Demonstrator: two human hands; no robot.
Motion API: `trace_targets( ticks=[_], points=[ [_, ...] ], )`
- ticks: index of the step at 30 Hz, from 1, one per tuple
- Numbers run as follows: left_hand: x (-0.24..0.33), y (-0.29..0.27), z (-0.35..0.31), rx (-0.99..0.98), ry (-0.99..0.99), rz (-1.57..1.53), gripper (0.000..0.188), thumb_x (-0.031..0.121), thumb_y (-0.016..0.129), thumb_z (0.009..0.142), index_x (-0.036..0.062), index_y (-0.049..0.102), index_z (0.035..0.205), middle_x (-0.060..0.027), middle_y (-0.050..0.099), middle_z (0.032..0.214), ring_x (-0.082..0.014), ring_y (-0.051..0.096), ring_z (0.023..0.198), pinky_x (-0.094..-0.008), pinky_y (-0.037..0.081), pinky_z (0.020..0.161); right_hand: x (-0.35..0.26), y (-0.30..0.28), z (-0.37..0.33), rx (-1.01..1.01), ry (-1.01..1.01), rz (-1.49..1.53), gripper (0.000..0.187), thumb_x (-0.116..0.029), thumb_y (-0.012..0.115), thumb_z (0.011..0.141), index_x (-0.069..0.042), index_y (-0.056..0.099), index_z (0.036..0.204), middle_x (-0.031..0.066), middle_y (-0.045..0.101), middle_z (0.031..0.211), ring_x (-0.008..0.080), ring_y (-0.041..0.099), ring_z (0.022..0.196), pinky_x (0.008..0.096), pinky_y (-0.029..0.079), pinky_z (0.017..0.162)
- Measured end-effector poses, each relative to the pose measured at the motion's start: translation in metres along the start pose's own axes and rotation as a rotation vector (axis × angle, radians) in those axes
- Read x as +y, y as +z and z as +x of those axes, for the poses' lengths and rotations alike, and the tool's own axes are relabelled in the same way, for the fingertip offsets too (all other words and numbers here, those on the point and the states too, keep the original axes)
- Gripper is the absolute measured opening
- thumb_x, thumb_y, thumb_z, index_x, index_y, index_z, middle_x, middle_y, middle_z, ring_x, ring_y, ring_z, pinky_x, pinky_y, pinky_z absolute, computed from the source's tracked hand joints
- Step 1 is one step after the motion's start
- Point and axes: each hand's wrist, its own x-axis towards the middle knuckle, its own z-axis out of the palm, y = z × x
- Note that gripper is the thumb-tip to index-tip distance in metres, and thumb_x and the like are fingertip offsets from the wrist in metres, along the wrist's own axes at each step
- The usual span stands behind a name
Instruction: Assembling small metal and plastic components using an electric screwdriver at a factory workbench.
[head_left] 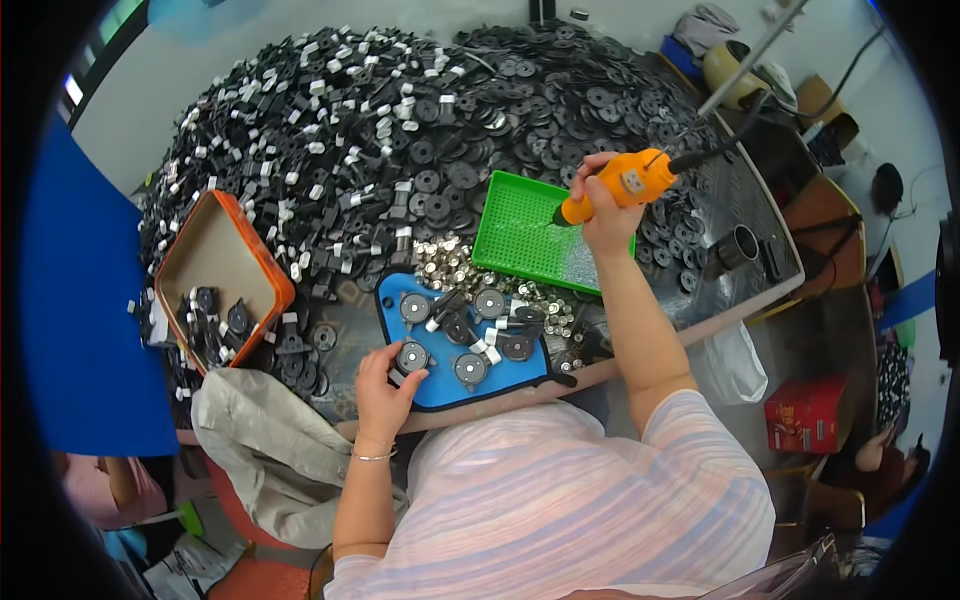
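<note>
My right hand (607, 205) is wrapped round an orange electric screwdriver (632, 183), its dark tip pointing down-left over a green perforated tray (520, 262). Small shiny bits, too small to name, lie in that tray. On a blue mat (447, 392), my left hand (384, 392) grips a round black part (412, 357) with a metal centre between thumb and fingers. Several similar assemblies with white ends lie beside it, among them a round black part (470, 369) near the mat's front. Small silver metal pieces (447, 264) are heaped between mat and tray.
A big pile of black parts with white ends (300, 130) covers the table's back left; black discs (600, 100) fill the back right. An orange-rimmed tray (283, 292) stands left with several parts. A metal cup (738, 247) sits at right. Grey cloth (262, 435) hangs at the front edge.
</note>
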Motion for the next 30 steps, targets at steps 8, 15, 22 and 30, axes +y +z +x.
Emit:
trace_targets(
  ticks=[8, 15, 22, 30],
  points=[
    [0.002, 0.006, 0.0, 0.003, 0.014, 0.009, 0.049, 0.013, 0.079, 0.064, -0.0001, 0.06, 0.107, -0.0115, 0.061, 0.092, -0.0283, 0.054, 0.084, -0.0353, 0.046, 0.074, 0.015, -0.003, 0.004, 0.021, 0.014, 0.067, 0.023, 0.002, 0.065, 0.076, 0.001, 0.057, 0.097, 0.0066, 0.059, 0.084, 0.0114, 0.058, 0.063, 0.0238, 0.05, 0.059],
    [0.001, 0.007, 0.0, 0.027, 0.052, 0.012, 0.049, 0.013, 0.08, 0.064, -0.0004, 0.06, 0.107, -0.0118, 0.062, 0.092, -0.0286, 0.053, 0.083, -0.0351, 0.046, 0.073, 0.022, -0.006, 0.005, -0.032, 0.01, 0.023, 0.023, 0.003, 0.065, 0.076, 0.001, 0.056, 0.097, 0.0064, 0.059, 0.082, 0.0115, 0.058, 0.061, 0.0243, 0.05, 0.057],
    [0.0, 0.007, -0.001, 0.043, 0.092, 0.021, 0.049, 0.014, 0.08, 0.064, -0.0005, 0.06, 0.107, -0.0123, 0.062, 0.092, -0.0303, 0.053, 0.083, -0.0364, 0.045, 0.075, 0.017, -0.004, 0.007, 0.005, 0.044, 0.033, 0.016, -0.002, 0.061, 0.077, 0.0, 0.054, 0.091, 0.0091, 0.056, 0.078, 0.0163, 0.055, 0.059, 0.0275, 0.046, 0.056],
    [0.002, 0.006, -0.001, 0.062, 0.094, -0.005, 0.048, 0.02, 0.08, 0.065, -0.0003, 0.061, 0.105, -0.0124, 0.062, 0.091, -0.0309, 0.054, 0.082, -0.0369, 0.045, 0.074, -0.022, 0.043, -0.015, -0.173, 0.06, 0.361, 0.025, -0.017, 0.062, 0.081, 0.001, 0.053, 0.095, 0.0104, 0.052, 0.08, 0.017, 0.055, 0.06, 0.0271, 0.045, 0.058]
  ],
)
